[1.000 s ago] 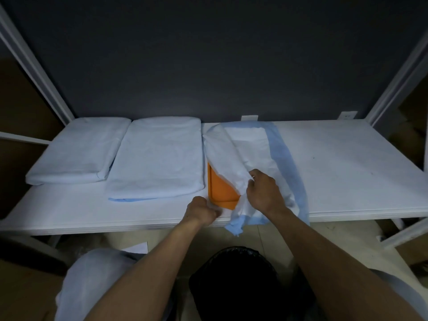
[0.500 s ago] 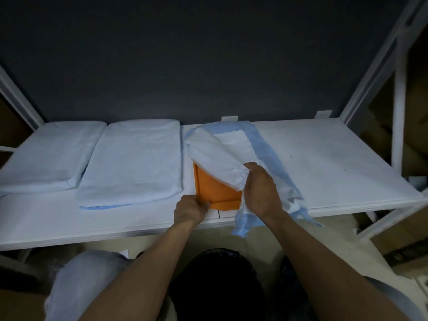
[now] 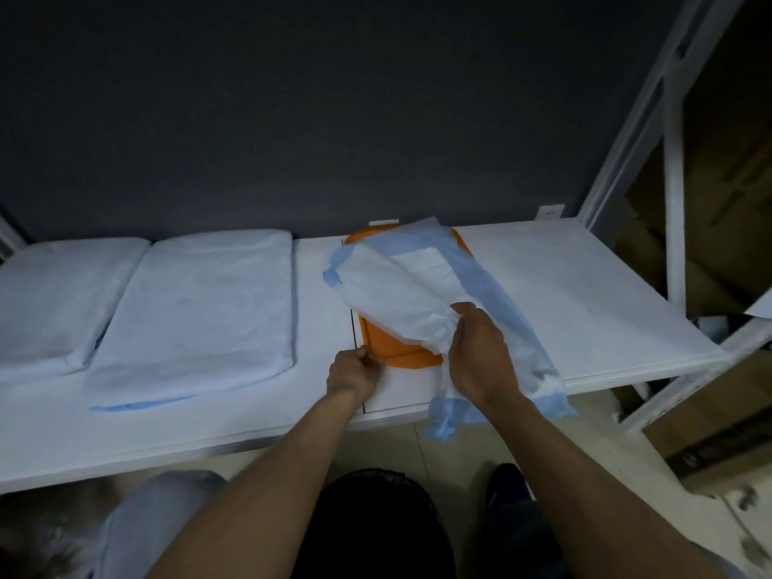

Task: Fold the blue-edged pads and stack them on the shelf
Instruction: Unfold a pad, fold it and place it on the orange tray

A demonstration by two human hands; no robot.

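A white pad with blue edges [image 3: 401, 298] lies crumpled over an orange board [image 3: 401, 353] in the middle of the white shelf [image 3: 585, 311]. My right hand [image 3: 480, 353] grips the pad's bunched white middle, and its blue end hangs over the shelf's front edge. My left hand [image 3: 355, 371] pinches the orange board's near left corner. Two stacks of folded pads lie to the left: one [image 3: 196, 311] beside the board, another [image 3: 58, 294] at the far left.
A dark wall stands behind the shelf. White frame posts [image 3: 672, 202] rise at the right, with brown boxes [image 3: 718, 407] beyond them. My knees and a dark bin [image 3: 376, 528] sit below the shelf's front edge.
The orange board has slid away from the front edge toward the wall, and its far end now shows beyond the pad. Both hands moved with it, and the view turned right.
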